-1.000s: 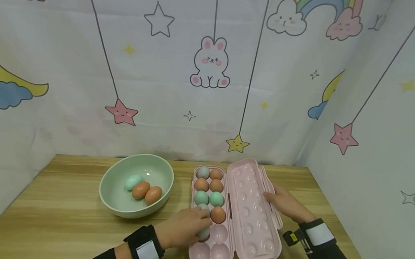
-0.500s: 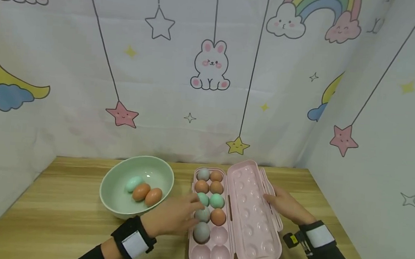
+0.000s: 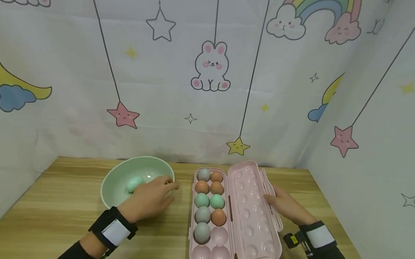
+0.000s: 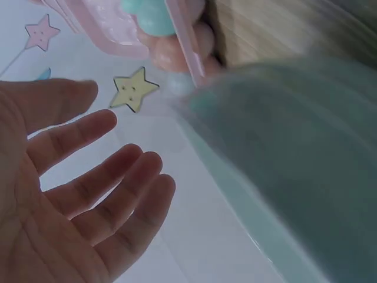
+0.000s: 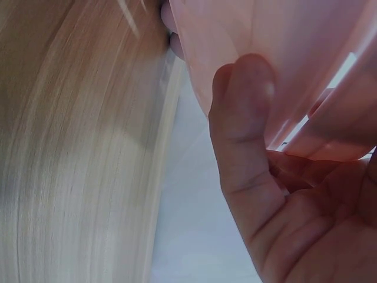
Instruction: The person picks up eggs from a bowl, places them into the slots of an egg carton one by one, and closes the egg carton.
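Note:
My left hand (image 3: 151, 197) is over the front right rim of a pale green bowl (image 3: 114, 183), fingers loosely spread and holding nothing. In the left wrist view the palm lies beside the bowl's wall (image 4: 294, 159). A mint green egg (image 3: 134, 183) shows inside the bowl; the hand blocks part of the interior. To the right lies a pink egg carton (image 3: 219, 235) with several grey, brown and green eggs, the front grey egg (image 3: 202, 232) among them. My right hand (image 3: 287, 206) grips the outer edge of the carton's folded-back lid (image 3: 252, 217), thumb (image 5: 247, 118) on top.
Everything stands on a wooden table (image 3: 61, 203). A white cloth backdrop (image 3: 174, 83) with printed stars and a rabbit rises behind the table, and a white wall surface (image 3: 380, 189) borders it on the right.
My left hand has let go of a grey egg in the carton's left row and moved left to the bowl, its fingers loosening. The right hand has stayed on the lid.

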Demonstrator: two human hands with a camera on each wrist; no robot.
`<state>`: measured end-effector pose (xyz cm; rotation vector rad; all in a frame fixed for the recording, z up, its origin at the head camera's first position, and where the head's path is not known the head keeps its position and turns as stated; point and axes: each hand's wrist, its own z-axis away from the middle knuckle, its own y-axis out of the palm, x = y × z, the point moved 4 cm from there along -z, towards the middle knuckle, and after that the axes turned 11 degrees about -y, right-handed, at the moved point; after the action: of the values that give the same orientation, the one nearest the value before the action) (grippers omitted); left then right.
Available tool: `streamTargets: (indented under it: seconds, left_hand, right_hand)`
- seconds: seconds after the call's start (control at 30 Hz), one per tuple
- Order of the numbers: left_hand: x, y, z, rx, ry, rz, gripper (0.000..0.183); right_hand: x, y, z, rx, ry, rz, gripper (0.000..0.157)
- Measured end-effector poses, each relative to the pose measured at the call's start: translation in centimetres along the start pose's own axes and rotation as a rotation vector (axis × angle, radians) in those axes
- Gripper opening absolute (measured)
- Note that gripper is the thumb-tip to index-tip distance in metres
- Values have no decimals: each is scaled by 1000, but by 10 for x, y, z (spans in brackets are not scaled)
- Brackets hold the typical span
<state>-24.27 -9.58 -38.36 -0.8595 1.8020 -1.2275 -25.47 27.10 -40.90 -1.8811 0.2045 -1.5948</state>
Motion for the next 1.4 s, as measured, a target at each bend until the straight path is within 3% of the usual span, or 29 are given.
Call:
streamTargets:
  seconds: [0.17,0.33,0.57,0.77,1.17,1.4]
  left_hand:
    - [19,-2,2,18,-5,-6,24]
    - [33,6,3,92,-23,-30,26]
    - [45,20,4,147,23,76,20]
    - [55,27,3,174,4,141,18]
    - [64,40,0,156,38,59,20]
    - [66,34,-1,130,-52,137,27]
  right_hand:
    - [-1,0,1,-3,4,0,53]
    - [-2,0,1,-6,7,2,53]
    - [-3,2,1,3,5,-31,54]
    - [-1,1,3,3,-6,-30,54]
    - [-2,2,1,-5,12,-22,53]
    - [2,1,1,-1,1,-10,54]
